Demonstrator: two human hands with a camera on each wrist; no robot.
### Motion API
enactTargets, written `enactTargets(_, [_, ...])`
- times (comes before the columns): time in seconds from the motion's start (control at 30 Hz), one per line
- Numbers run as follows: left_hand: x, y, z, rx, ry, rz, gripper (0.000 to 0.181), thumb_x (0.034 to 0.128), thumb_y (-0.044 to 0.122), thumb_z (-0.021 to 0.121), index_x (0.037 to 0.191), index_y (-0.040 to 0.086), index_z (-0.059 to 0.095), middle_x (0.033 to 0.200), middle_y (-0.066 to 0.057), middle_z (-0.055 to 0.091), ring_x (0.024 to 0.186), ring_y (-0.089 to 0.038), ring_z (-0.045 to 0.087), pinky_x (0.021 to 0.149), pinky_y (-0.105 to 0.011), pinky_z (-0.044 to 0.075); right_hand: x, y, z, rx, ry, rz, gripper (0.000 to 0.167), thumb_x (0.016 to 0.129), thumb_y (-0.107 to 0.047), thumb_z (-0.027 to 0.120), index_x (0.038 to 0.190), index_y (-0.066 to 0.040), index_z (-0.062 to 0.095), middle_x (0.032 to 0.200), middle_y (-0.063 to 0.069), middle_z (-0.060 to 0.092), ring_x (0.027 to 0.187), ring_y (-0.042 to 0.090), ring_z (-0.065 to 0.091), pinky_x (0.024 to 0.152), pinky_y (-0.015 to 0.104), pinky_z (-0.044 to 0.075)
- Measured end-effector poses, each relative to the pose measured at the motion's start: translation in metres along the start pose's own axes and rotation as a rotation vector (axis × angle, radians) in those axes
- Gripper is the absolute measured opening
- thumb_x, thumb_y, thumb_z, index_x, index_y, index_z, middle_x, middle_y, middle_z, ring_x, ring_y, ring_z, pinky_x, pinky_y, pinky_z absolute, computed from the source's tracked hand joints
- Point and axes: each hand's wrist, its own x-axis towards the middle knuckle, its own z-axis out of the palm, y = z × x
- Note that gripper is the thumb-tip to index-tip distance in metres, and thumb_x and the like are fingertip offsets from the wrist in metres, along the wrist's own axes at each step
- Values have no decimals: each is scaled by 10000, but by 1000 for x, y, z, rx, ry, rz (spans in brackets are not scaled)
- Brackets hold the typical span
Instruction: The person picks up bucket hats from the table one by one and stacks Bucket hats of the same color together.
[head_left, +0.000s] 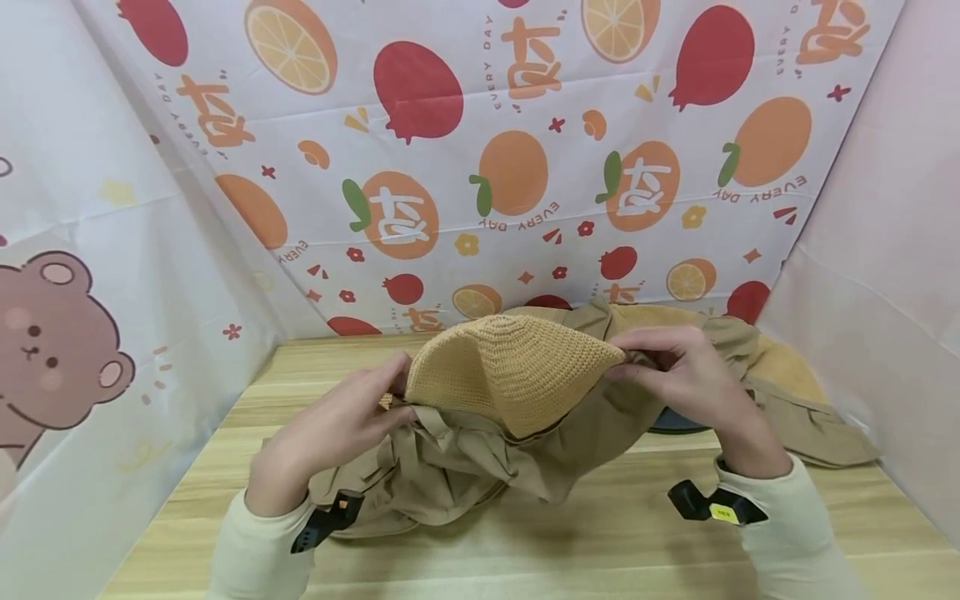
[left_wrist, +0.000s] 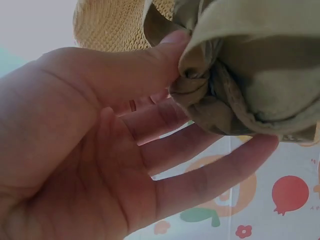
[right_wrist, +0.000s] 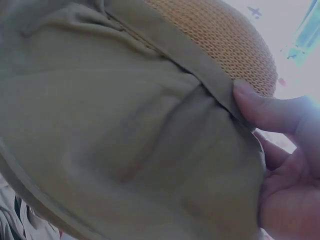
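Observation:
A sun hat [head_left: 540, 371] with a tan woven crown and a wide khaki cloth brim [head_left: 480, 467] is held up over the table, its crown partly dented inward. My left hand [head_left: 337, 429] grips the left side where crown and brim meet; in the left wrist view, the thumb presses on a knotted khaki band [left_wrist: 200, 90] with the other fingers behind the cloth. My right hand [head_left: 686, 383] pinches the opposite side. Up close in the right wrist view, its thumb [right_wrist: 257, 107] lies on the band's edge beside the woven crown [right_wrist: 220, 40].
More khaki and tan woven hats [head_left: 795, 408] lie at the back right of the wooden table [head_left: 600, 550]. A dark blue edge [head_left: 678, 422] shows beneath them. Fruit-printed cloth [head_left: 465, 192] hangs behind, and cloth walls stand at both sides.

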Motion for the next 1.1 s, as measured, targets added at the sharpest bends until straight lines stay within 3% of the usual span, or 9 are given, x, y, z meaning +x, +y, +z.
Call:
enactTargets(0.2, [-5, 1, -5, 12, 9, 2, 298, 931, -32, 696, 1152, 124, 571, 1056, 37, 758, 1018, -159, 742, 888, -343, 620, 0, -2, -2, -155, -39, 182, 236, 872, -67, 816, 1098, -132, 802, 1022, -2, 792, 881, 36, 725, 747, 208, 610])
enactTargets(0.33, [-7, 1, -8, 41, 27, 21, 303, 930, -16, 706, 1159, 148, 595, 1044, 59, 754, 1001, -161, 745, 881, -360, 623, 0, -1, -3, -277, -58, 251, 234, 866, -131, 836, 1097, -161, 810, 1026, 11, 797, 868, 17, 715, 732, 204, 603])
enactTargets(0.57, [-8, -2, -11, 69, 33, 50, 256, 918, 5, 730, 930, 203, 568, 868, 134, 616, 982, -111, 728, 868, -343, 612, 2, 3, 2, -368, -131, 247, 206, 864, -80, 824, 1056, -154, 815, 907, -30, 776, 749, 33, 646, 658, 243, 588])
enactTargets(0.8, [-9, -5, -15, 76, 17, 38, 264, 919, 15, 733, 906, 207, 552, 833, 140, 579, 963, -103, 725, 849, -334, 610, 0, 3, 7, -342, -129, 230, 197, 865, -66, 819, 1056, -112, 818, 906, -10, 787, 755, 4, 652, 668, 241, 592])
enactTargets(1.1, [-17, -14, -22, 71, 35, 20, 223, 917, 16, 734, 969, 207, 633, 917, 147, 659, 948, -132, 722, 837, -328, 609, 9, 5, 21, -334, -146, 249, 211, 903, -98, 788, 1109, -140, 813, 938, -29, 793, 766, 19, 666, 691, 223, 579])
